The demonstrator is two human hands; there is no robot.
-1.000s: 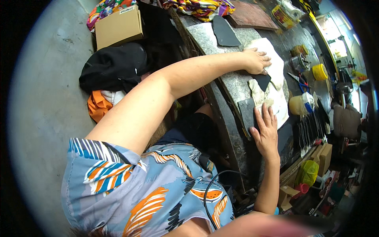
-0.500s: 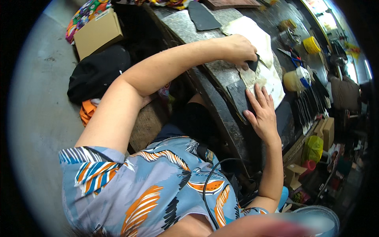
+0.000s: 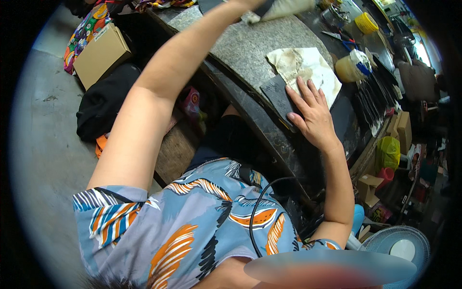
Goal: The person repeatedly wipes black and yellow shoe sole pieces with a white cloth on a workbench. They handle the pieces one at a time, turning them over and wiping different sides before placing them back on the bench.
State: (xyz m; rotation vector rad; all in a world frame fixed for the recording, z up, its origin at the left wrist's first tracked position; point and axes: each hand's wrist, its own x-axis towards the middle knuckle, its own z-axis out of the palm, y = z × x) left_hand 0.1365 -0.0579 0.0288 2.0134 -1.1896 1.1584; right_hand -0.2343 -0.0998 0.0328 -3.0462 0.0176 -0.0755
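Observation:
My left hand reaches to the top edge, which cuts most of it off. A small black piece shows at its fingers, against a bunched pale cloth-like sheet. My right hand lies palm down with fingers spread on the worktable. Its fingertips rest on a stained off-white sheet, and its thumb is near a flat dark grey piece beside the sheet. A grey stone-like slab lies beneath them. Another dark piece sits by the slab's far left.
Along the table's right stand a jar, a yellow tub and blue-handled scissors. A row of dark strips lies nearby. Left of the table are a cardboard box and a black bag. A fan stands lower right.
My left hand has moved up and left with the black piece, away from my right hand. The upper pale sheet has shifted with it, baring the slab. My right hand stays flat.

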